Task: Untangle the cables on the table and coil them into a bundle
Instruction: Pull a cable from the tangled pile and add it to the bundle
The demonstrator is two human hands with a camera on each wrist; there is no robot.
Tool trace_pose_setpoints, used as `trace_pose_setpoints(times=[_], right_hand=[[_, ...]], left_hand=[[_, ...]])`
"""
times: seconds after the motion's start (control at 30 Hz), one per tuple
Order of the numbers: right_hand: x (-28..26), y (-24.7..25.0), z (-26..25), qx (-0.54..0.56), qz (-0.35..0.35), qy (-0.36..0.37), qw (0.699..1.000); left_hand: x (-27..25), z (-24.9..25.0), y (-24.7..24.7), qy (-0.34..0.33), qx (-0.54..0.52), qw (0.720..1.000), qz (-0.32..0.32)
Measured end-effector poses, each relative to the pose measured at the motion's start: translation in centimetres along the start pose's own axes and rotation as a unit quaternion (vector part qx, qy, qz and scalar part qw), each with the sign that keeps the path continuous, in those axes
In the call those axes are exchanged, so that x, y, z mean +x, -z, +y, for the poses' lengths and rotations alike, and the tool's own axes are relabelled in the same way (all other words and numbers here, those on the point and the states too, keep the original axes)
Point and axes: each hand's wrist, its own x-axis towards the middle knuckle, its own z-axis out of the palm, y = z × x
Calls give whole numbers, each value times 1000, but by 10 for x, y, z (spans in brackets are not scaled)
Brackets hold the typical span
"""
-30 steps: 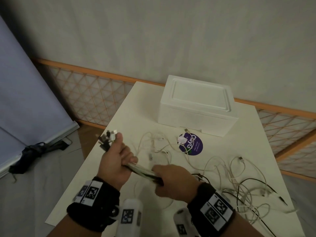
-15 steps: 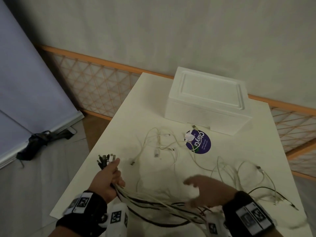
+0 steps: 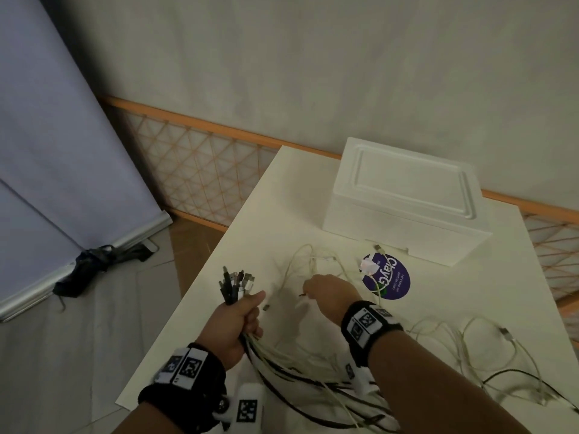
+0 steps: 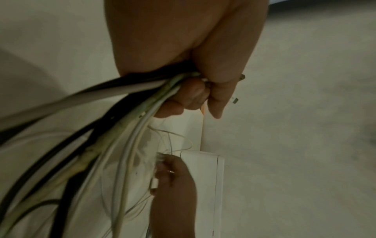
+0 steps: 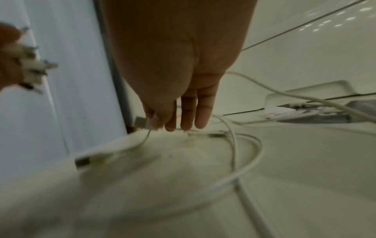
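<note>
Reaching forward since a moment ago, the right hand (image 3: 329, 294) is pinching a white cable plug (image 5: 142, 123) on the surface (image 3: 470, 292). Left hand (image 3: 233, 324) is squeezing the gathered cables (image 3: 300, 368). Next, that plug needs joining the bunch.

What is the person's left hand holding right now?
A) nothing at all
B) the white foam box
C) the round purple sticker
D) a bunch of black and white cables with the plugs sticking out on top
D: the left hand has its fingers curled round a bunch of cables, with the plugs fanning out above the fist.
</note>
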Motion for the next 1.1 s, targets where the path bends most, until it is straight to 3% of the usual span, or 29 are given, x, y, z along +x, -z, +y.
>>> trace_pose_setpoints(times=[0.13,0.2,0.4,0.53,0.73,0.83,0.97,1.1], right_hand=[[-23,37,11,148,168,-51,973],[-40,63,10,208,219,-58,952],[-72,109,-12,355,247,-40,901],[-85,116,-11,409,299,-66,859],[-97,126,-5,450,333,-104,822],[-99,128,-4,436,348,-106,823],[-105,133,-7,322,347,-108,874],[-109,137,-12,349,383,-90,850]], left_hand=[[-4,7,-17,-31,-30,999,-32],[-2,14,-37,-46,-35,997,-46],[-5,29,-105,-161,92,977,-105],[-13,28,-125,-187,110,963,-157],[-16,28,-136,-232,172,942,-173],[-18,27,-138,-260,204,926,-183],[-18,27,-137,-283,217,915,-187],[-18,27,-138,-298,240,905,-186]])
